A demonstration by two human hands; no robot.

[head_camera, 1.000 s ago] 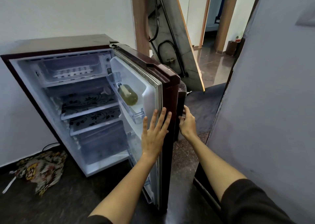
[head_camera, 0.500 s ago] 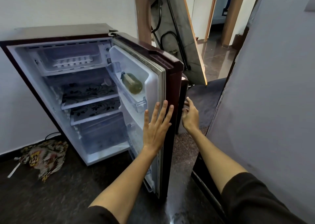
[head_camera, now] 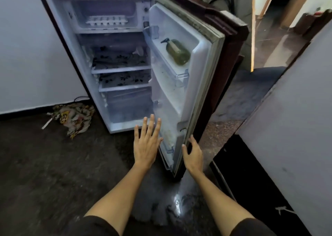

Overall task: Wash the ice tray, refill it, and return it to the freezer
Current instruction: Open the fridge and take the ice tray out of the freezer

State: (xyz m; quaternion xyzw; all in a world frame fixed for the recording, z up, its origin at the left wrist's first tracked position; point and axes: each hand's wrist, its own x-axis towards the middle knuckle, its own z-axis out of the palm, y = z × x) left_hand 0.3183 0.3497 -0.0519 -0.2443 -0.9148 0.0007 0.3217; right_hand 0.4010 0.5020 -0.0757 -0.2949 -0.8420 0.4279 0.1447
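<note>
A small maroon fridge [head_camera: 59,43] stands open against the wall. A white ice tray [head_camera: 106,20] lies in the freezer compartment [head_camera: 103,11] at the top. The fridge door [head_camera: 201,68] is swung wide to the right. My left hand [head_camera: 147,142] is flat with spread fingers in front of the door's lower inner side, holding nothing. My right hand [head_camera: 192,153] rests with loosely bent fingers at the door's lower outer edge.
A green bottle [head_camera: 177,51] lies in the door shelf. Patterned liners [head_camera: 120,58] cover the inner shelves. A crumpled cloth [head_camera: 73,117] and a cable lie on the dark floor at the left. A grey wall [head_camera: 291,128] stands close on the right.
The view has dropped and come closer to the fridge. Both hands have slid down from the door's middle edge to its lower part. The door stays open.
</note>
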